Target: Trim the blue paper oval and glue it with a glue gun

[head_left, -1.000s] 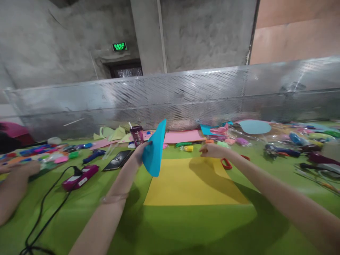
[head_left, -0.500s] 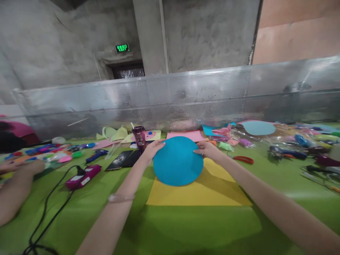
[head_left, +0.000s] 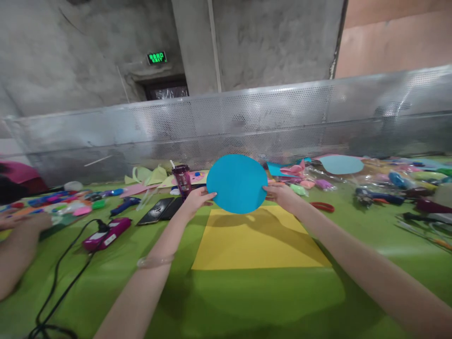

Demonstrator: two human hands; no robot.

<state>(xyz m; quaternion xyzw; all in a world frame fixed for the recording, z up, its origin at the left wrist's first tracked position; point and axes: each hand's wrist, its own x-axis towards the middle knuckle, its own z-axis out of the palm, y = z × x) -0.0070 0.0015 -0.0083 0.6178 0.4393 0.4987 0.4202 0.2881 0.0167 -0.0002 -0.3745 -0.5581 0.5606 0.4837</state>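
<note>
A blue paper circle (head_left: 236,182) is held upright in the air, facing me, above the far edge of a yellow paper sheet (head_left: 257,240) that lies flat on the green table cover (head_left: 247,301). My left hand (head_left: 197,200) pinches the circle's lower left edge. At its right edge, my right hand (head_left: 282,194) grips it with closed fingers. Both arms stretch forward over the table.
A purple cup (head_left: 182,181), two dark phones (head_left: 160,210), a magenta glue gun (head_left: 108,234) with a black cord, red scissors (head_left: 322,206) and coloured craft bits ring the sheet. Another person's hand (head_left: 24,223) rests at the left. A perforated metal barrier (head_left: 318,117) runs behind.
The circle was edge-on in my left hand alone, then lay over the yellow sheet between both hands. Now both hands have raised it off the sheet.
</note>
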